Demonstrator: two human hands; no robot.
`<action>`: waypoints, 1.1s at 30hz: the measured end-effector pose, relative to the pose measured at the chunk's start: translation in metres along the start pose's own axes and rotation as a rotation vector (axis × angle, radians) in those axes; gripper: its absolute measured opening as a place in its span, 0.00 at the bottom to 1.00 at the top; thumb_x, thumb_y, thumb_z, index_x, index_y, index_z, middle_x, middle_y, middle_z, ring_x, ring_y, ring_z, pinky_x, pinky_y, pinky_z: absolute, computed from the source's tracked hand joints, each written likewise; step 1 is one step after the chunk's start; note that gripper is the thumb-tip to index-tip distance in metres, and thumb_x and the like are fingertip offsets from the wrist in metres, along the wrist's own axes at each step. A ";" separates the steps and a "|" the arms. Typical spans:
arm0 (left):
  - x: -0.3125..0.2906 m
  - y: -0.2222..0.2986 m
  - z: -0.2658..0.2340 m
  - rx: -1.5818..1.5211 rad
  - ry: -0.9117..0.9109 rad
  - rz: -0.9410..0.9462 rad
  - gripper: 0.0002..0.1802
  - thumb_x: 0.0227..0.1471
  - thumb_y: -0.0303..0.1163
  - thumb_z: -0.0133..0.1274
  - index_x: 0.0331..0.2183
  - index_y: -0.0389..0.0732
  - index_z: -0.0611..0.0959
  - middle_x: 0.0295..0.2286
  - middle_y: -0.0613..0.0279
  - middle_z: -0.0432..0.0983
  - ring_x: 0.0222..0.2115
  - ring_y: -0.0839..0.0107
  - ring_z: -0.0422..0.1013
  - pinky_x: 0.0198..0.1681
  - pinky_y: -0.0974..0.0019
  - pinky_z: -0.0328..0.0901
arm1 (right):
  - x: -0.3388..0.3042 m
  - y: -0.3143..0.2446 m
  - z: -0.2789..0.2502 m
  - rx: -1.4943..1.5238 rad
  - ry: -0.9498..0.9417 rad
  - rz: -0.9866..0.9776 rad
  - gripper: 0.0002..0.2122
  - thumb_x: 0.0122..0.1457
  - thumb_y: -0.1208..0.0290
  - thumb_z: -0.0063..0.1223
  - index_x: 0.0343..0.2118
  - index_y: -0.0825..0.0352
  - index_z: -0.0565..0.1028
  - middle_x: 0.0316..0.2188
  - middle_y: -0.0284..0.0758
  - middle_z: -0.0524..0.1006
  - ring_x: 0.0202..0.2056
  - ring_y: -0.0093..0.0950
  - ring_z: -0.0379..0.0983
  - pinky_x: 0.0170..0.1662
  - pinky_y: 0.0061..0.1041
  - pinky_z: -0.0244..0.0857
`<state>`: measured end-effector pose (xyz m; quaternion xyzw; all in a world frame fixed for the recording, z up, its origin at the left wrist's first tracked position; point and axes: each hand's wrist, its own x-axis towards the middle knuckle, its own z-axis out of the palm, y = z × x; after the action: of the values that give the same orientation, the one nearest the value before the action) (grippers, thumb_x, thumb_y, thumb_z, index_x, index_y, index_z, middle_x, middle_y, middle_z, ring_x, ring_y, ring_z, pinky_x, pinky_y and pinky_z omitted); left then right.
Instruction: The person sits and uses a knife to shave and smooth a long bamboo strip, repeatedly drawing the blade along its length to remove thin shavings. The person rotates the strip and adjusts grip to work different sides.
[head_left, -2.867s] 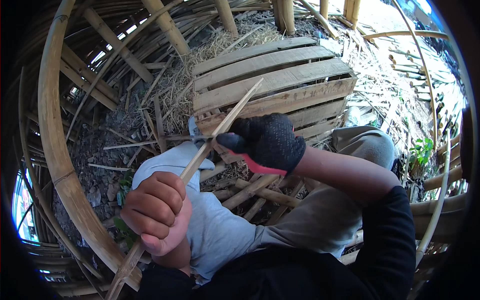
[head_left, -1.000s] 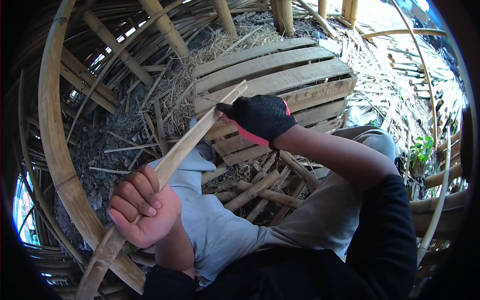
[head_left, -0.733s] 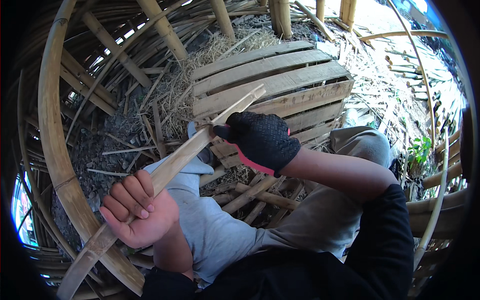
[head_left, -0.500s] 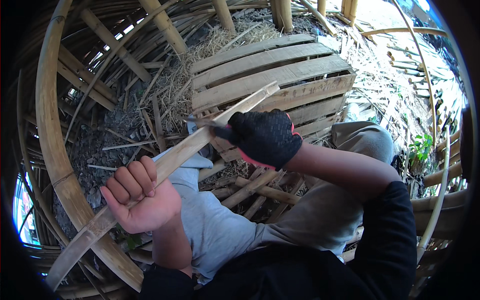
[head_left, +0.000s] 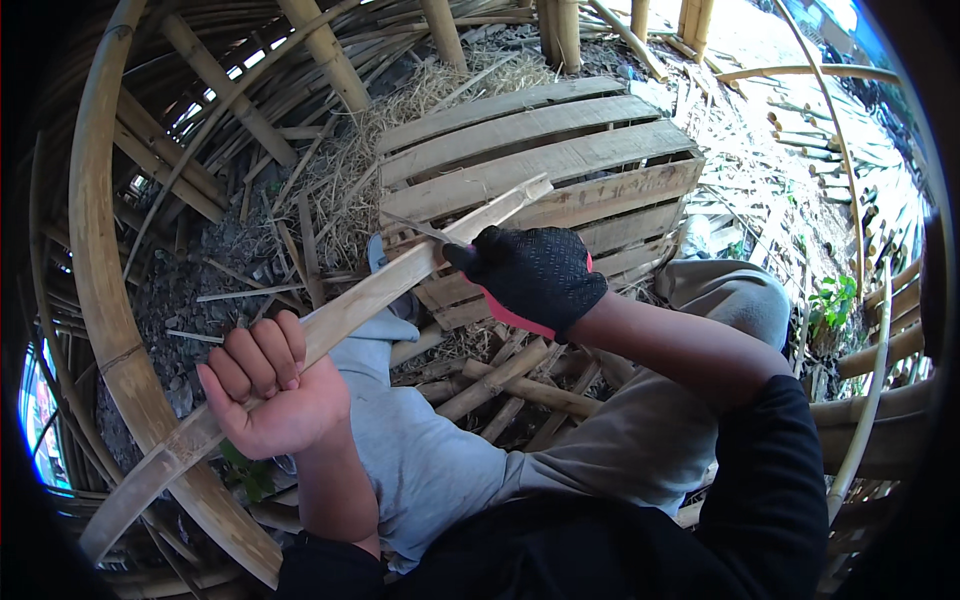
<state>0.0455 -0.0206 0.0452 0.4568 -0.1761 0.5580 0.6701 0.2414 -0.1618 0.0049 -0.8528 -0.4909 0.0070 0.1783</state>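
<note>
A long split bamboo strip (head_left: 375, 287) runs slantwise from the lower left up over the wooden crate. My bare left hand (head_left: 275, 385) has its fingers wrapped round the strip's lower part. On my right hand (head_left: 535, 278) is a black and red work glove, closed round the dark handle of a knife. The narrow knife blade (head_left: 420, 228) lies across the strip's upper part and points to the left. The handle is mostly hidden inside the glove.
A slatted wooden crate (head_left: 540, 160) stands in front of me, with dry shavings (head_left: 440, 95) heaped beside it. A thick bamboo pole (head_left: 100, 290) curves along the left. Bamboo pieces (head_left: 520, 385) lie below, between my legs. A green plant (head_left: 830, 305) grows at the right.
The gloved right hand has shifted slightly down with the knife, and the blade sits at a changed angle on the strip. My left hand keeps its hold, barely moved.
</note>
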 end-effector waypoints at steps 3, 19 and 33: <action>-0.005 -0.001 0.002 0.024 -0.013 -0.012 0.26 0.68 0.41 0.31 0.15 0.51 0.57 0.12 0.73 0.50 0.13 0.78 0.45 0.23 0.69 0.46 | 0.018 0.053 0.010 -0.098 0.104 -0.008 0.13 0.66 0.57 0.40 0.43 0.48 0.80 0.30 0.40 0.82 0.33 0.40 0.81 0.35 0.39 0.74; -0.003 0.001 0.005 0.010 -0.081 -0.025 0.25 0.66 0.39 0.34 0.15 0.52 0.56 0.13 0.72 0.48 0.14 0.78 0.43 0.23 0.69 0.45 | 0.004 0.065 0.012 -0.144 0.083 -0.119 0.14 0.64 0.64 0.39 0.47 0.54 0.76 0.34 0.43 0.80 0.33 0.43 0.79 0.34 0.42 0.71; -0.006 0.002 0.006 0.044 0.038 -0.003 0.25 0.67 0.40 0.32 0.15 0.52 0.56 0.13 0.74 0.49 0.13 0.79 0.44 0.23 0.71 0.45 | -0.004 0.019 0.015 0.037 -0.037 -0.010 0.16 0.67 0.61 0.36 0.53 0.53 0.73 0.31 0.45 0.80 0.33 0.43 0.79 0.34 0.39 0.73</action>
<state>0.0435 -0.0290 0.0449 0.4611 -0.1501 0.5693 0.6639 0.2524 -0.1693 -0.0155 -0.8466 -0.4980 0.0312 0.1849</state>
